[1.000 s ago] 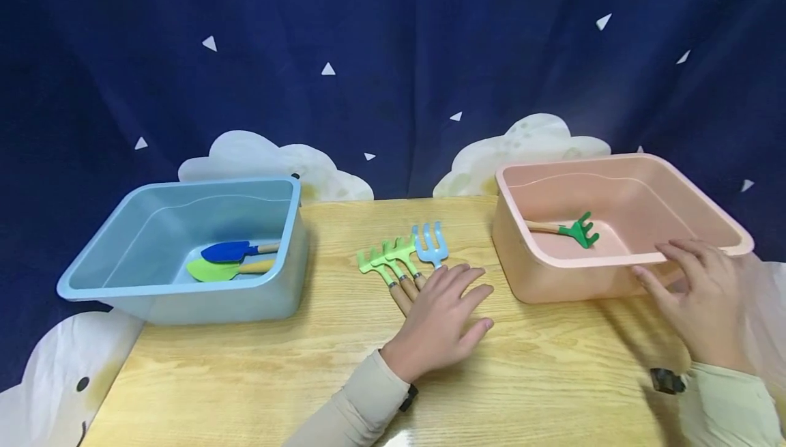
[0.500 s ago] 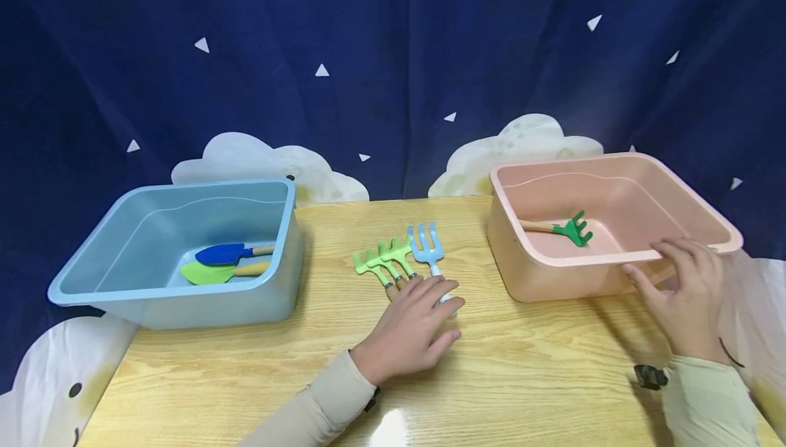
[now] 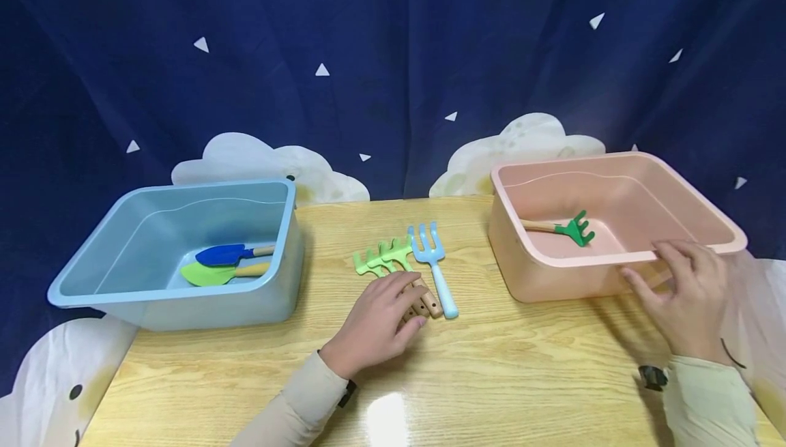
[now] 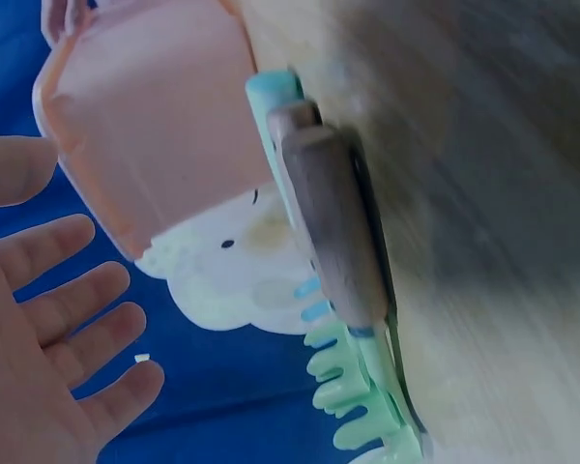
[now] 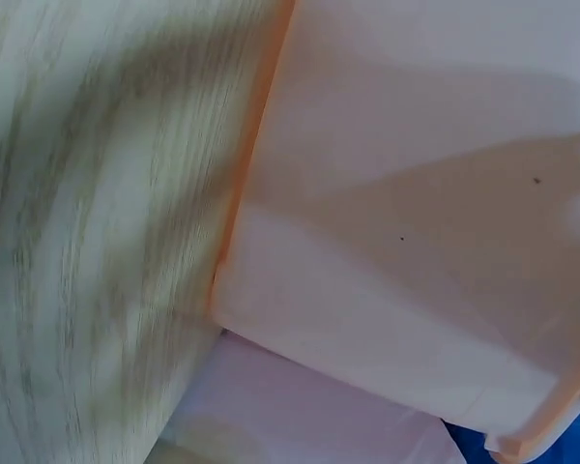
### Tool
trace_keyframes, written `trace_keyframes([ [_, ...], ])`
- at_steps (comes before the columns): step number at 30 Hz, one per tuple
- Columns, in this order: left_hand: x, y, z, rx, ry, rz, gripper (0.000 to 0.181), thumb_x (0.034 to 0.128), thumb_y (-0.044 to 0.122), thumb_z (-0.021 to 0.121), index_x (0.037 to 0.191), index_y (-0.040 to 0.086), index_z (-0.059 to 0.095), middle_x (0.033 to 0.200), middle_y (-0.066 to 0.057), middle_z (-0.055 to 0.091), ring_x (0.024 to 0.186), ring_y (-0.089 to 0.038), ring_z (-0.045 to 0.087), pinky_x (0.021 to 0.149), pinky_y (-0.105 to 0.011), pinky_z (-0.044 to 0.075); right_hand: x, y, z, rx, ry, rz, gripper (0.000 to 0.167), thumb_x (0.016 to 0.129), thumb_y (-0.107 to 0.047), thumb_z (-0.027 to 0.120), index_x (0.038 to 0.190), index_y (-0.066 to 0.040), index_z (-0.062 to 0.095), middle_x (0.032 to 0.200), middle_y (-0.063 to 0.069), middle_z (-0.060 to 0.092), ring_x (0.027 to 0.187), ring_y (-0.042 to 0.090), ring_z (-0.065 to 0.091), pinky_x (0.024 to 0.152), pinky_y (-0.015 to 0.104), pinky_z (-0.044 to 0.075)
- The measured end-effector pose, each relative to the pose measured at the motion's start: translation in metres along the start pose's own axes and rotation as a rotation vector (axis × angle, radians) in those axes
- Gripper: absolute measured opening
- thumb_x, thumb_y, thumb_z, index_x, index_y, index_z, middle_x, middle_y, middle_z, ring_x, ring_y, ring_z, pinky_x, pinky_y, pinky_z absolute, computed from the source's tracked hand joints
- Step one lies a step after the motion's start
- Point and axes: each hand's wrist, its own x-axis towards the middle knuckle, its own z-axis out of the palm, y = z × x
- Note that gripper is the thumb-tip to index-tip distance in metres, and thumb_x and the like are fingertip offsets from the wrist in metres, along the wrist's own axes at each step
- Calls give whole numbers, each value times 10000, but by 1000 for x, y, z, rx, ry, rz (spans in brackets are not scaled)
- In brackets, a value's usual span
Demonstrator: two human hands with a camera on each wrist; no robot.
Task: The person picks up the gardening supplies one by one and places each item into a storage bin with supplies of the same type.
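Observation:
My left hand [image 3: 377, 324] hovers with spread fingers over the wooden handles of several light green rakes [image 3: 396, 250] on the table. To the right of those rakes lies a light blue fork [image 3: 441, 283], untouched. In the left wrist view the left hand [image 4: 68, 338] is beside the wooden handles [image 4: 333, 222], holding nothing. My right hand [image 3: 690, 297] grips the near rim of the pink bin [image 3: 571, 282], fingers over the edge and thumb outside. Inside that bin rests a dark green rake [image 3: 576, 230]. The right wrist view shows the bin's wall [image 5: 396, 222], without the fingers.
A light blue bin [image 3: 209, 307] stands at the left, with a blue shovel [image 3: 224, 254] and a green shovel [image 3: 211, 274] inside. Behind the wooden table [image 3: 491, 379] hangs a dark blue curtain [image 3: 368, 37] with white shapes.
My left hand has moved left and toward the near side, uncovering the blue fork's handle and the ends of the wooden handles. The right hand has stayed on the pink bin's rim.

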Motion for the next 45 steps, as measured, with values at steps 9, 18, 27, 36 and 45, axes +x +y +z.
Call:
trace_keyframes([
  [9, -1, -6, -6, -43, -30, -44, 417, 987, 388, 567, 1307, 129, 636, 1393, -54, 585, 1311, -224, 548, 1084, -410, 455, -1, -4, 5, 52, 47, 13, 841, 792, -741, 629, 985, 74, 699, 1001, 323, 618, 1016, 530, 485, 1114, 374, 285],
  [18, -5, -8, -8, -48, -78, -85, 441, 984, 406, 565, 1344, 156, 615, 1421, -64, 578, 1322, -265, 554, 1106, -432, 442, -2, -12, 10, 84, 63, 86, 825, 794, -725, 642, 974, 79, 693, 1002, 333, 600, 1036, 549, 459, 1116, 394, 257],
  [27, -9, -17, -11, -46, -86, -79, 426, 983, 377, 570, 1329, 135, 624, 1408, -81, 587, 1317, -253, 553, 1099, -427, 446, -8, 0, 16, 120, 139, 93, 754, 774, -685, 700, 959, 45, 723, 994, 320, 615, 1104, 484, 515, 1106, 405, 282],
  [36, -16, -36, -6, -103, -108, -132, 400, 964, 298, 615, 1320, 118, 631, 1379, -80, 602, 1292, -244, 569, 1068, -426, 471, -11, 5, 17, 116, 162, 98, 741, 773, -677, 705, 954, 41, 724, 1010, 311, 623, 1126, 471, 522, 1106, 412, 281],
  [45, -14, -49, -2, -166, -118, -225, 372, 957, 265, 629, 1279, 80, 648, 1372, -101, 610, 1293, -288, 569, 1066, -469, 467, -11, 7, 17, 105, 156, 97, 746, 759, -685, 708, 954, 34, 725, 1019, 308, 627, 1140, 475, 517, 1111, 425, 269],
])
